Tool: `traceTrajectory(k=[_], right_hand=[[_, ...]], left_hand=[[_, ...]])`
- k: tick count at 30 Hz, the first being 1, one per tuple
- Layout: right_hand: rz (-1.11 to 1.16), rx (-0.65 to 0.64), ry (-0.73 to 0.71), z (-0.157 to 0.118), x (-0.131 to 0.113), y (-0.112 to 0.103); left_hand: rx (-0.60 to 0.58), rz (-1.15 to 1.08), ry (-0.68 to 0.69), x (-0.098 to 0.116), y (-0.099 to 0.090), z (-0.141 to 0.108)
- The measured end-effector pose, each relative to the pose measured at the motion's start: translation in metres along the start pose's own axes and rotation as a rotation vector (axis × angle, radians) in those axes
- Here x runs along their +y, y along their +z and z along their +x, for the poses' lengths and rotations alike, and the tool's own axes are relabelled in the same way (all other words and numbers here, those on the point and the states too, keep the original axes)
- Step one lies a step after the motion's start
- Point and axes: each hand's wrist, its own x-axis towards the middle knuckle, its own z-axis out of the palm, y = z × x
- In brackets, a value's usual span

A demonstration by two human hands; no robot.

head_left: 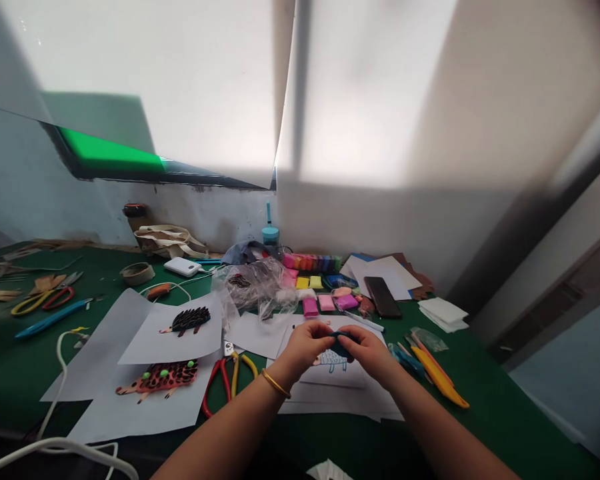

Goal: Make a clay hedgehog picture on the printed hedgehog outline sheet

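Note:
My left hand [307,343] and my right hand [365,350] meet above the white paper [325,393]. Between their fingertips both pinch a small piece of dark blue clay [339,345]. Under the hands the paper bears a blue line drawing of a spiny animal [336,362], partly hidden by the fingers. Packets of coloured clay [326,303] lie just beyond the hands. To the left, one sheet carries a black-spined hedgehog [190,320] and another a red one with green dots [167,377].
Red-and-yellow-handled pliers [225,380] lie left of the paper. Scissors [55,297] and a blue tool [53,319] are far left. A phone [383,297], a yellow cutter [440,377] and white pads [443,313] are right. White cables [60,373] cross the left front.

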Motion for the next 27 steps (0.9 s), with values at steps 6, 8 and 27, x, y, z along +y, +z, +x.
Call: traceTrajectory(k=[6, 8, 27], right_hand=[[-0.047, 0.029, -0.03, 0.002, 0.006, 0.001], [-0.015, -0.005, -0.016, 0.001, 0.009, 0.002], [0.155, 0.115, -0.032, -0.008, 0.007, 0.012]], left_hand=[[-0.01, 0.007, -0.028, 0.0, 0.002, -0.006], [0.006, 0.029, -0.026, 0.0, 0.003, -0.009], [0.048, -0.056, -0.129, -0.003, 0.012, -0.021]])
